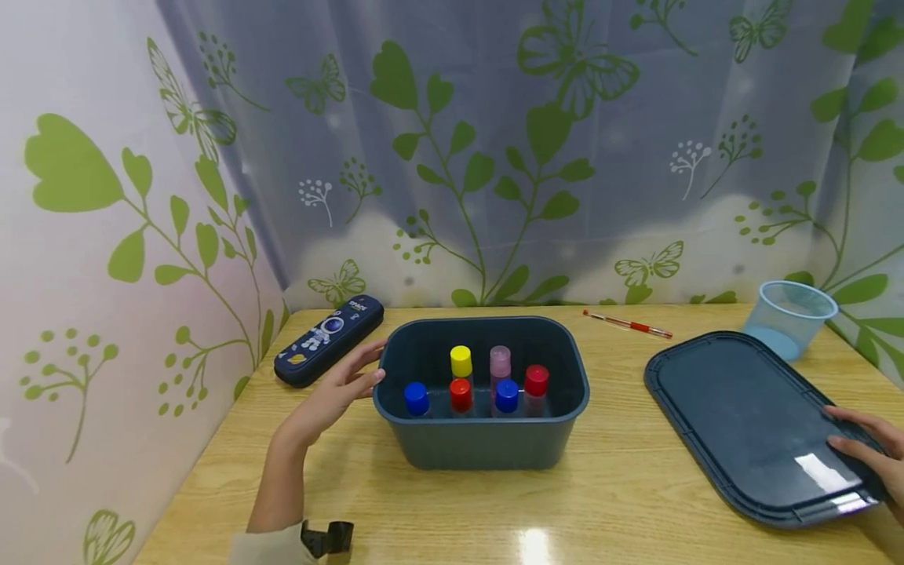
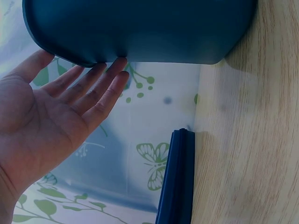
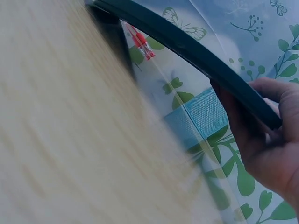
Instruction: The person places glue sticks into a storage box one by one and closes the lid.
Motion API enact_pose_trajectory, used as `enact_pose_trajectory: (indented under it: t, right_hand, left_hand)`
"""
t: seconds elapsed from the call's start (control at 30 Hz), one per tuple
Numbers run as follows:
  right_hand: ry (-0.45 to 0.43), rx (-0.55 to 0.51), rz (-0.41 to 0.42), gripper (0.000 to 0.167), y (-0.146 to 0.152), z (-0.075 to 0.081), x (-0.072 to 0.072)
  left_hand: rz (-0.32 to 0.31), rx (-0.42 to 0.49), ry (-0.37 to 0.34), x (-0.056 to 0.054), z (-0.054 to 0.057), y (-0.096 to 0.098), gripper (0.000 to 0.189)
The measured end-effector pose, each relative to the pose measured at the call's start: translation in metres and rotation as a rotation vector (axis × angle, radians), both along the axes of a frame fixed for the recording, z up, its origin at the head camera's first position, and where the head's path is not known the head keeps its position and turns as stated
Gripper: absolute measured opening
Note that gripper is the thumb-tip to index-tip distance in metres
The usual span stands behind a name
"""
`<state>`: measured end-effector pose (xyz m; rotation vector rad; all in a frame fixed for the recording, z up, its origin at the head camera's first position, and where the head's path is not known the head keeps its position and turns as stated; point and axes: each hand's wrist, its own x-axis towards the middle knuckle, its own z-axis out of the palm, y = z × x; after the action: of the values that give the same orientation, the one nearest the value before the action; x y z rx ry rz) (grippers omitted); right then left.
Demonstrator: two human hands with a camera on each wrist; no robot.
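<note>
A dark blue-grey plastic bin (image 1: 487, 446) stands on the table, with several small bottles inside. Their caps are yellow (image 1: 461, 359), pink, red and blue. At the bin's left end is my left hand (image 1: 346, 384), fingers extended and fingertips against the wall just under the rim; the left wrist view shows the open palm (image 2: 51, 116). Far to the right, my right hand (image 1: 876, 447) grips the edge of a dark flat lid (image 1: 749, 424), thumb on top and fingers underneath. In the right wrist view the lid (image 3: 187, 46) tilts, its held edge raised off the table.
A dark blue pencil case (image 1: 328, 341) with an astronaut picture lies behind my left hand. A red pen (image 1: 628, 323) lies at the back of the wooden table (image 1: 452, 510). Beyond the lid stands a clear light-blue tub (image 1: 791, 318). Patterned curtains close off the back and sides.
</note>
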<state>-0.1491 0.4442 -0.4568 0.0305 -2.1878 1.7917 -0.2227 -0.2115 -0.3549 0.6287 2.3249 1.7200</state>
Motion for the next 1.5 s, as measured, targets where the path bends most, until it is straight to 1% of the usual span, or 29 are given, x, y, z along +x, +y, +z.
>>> enact_pose_trajectory:
  t: [0.07,0.1,0.17,0.2,0.27,0.3,0.4,0.53,0.57,0.63,0.7,0.8,0.87,0.93,0.97,1.03,1.13,1.2,1.27,1.3,1.37,1.43,1.5]
  right_hand:
    - [-0.031,-0.062,0.04,0.053,0.0,0.002,0.0]
    - [-0.039,-0.117,0.068,0.055,0.0,0.002,0.0]
    - [-0.062,-0.166,0.082,0.056,0.0,0.004,0.0]
    - [-0.06,-0.217,0.095,0.056,0.0,0.004,0.0]
    - [-0.063,-0.21,0.075,0.055,0.0,0.004,-0.001]
    - [-0.058,-0.223,0.068,0.054,0.0,0.004,-0.001]
    - [-0.037,-0.067,-0.04,0.053,0.001,0.001,-0.003]
    - [-0.055,0.156,-0.191,0.055,0.0,-0.005,-0.005]
    - [-0.054,0.171,-0.202,0.055,0.0,-0.006,-0.006]
    - [-0.049,0.153,-0.204,0.054,-0.001,-0.007,-0.008]
    - [-0.034,0.081,-0.188,0.052,-0.001,-0.007,-0.008]
    - [0.005,-0.101,-0.125,0.046,-0.003,-0.002,-0.007]
    - [0.011,-0.235,-0.076,0.043,-0.004,0.003,-0.006]
    - [-0.001,-0.327,-0.032,0.041,-0.004,0.008,-0.008]
    - [-0.019,-0.345,-0.027,0.041,-0.003,0.009,-0.01]
    - [-0.054,-0.36,-0.023,0.04,0.004,0.009,-0.016]
    - [-0.087,-0.325,-0.013,0.043,0.022,0.001,-0.028]
    - [-0.09,-0.306,0.008,0.048,0.032,-0.004,-0.037]
    - [-0.079,-0.288,0.046,0.051,0.035,-0.004,-0.043]
    - [-0.078,-0.291,0.065,0.051,0.032,0.001,-0.043]
    - [-0.046,-0.28,0.101,0.049,0.023,0.013,-0.043]
    - [-0.018,-0.288,0.149,0.047,0.007,0.033,-0.038]
    - [0.002,-0.319,0.173,0.045,-0.011,0.054,-0.032]
  left_hand:
    - [0.0,0.001,0.002,0.0,0.0,0.0,0.052]
    - [-0.001,0.0,0.002,0.0,0.0,0.0,0.052]
    - [0.0,0.001,0.003,0.0,0.0,0.0,0.052]
    - [0.0,0.001,0.003,0.0,0.0,0.0,0.052]
    - [0.0,0.002,0.004,0.0,0.0,0.001,0.052]
    - [0.001,0.002,0.005,0.0,0.0,0.001,0.052]
    - [-0.001,0.002,0.007,0.0,0.0,0.0,0.052]
    - [0.0,-0.001,0.009,0.0,0.0,-0.001,0.052]
    - [0.001,-0.002,0.009,0.0,0.0,-0.002,0.052]
    - [0.007,-0.004,0.009,0.001,0.0,-0.003,0.052]
    - [0.011,-0.006,0.009,0.001,0.001,-0.003,0.052]
    - [0.005,-0.007,0.006,0.002,0.002,-0.001,0.052]
    - [0.002,-0.008,0.006,0.002,0.003,0.0,0.052]
    - [0.002,-0.007,0.005,0.002,0.003,0.001,0.052]
    - [0.005,-0.006,0.004,0.002,0.003,0.001,0.052]
    - [0.012,-0.005,0.002,0.002,0.003,0.001,0.052]
    - [0.013,-0.002,-0.004,0.002,0.002,0.002,0.052]
    - [0.009,-0.002,-0.006,0.002,0.002,0.001,0.052]
    - [0.006,0.0,-0.006,0.001,0.001,0.001,0.052]
    - [0.006,0.0,-0.005,0.001,0.001,0.001,0.052]
    - [0.006,0.0,-0.003,0.002,0.001,0.001,0.052]
    - [0.006,0.0,0.001,0.002,0.001,0.0,0.052]
    - [0.006,-0.001,0.002,0.002,0.001,0.0,0.052]
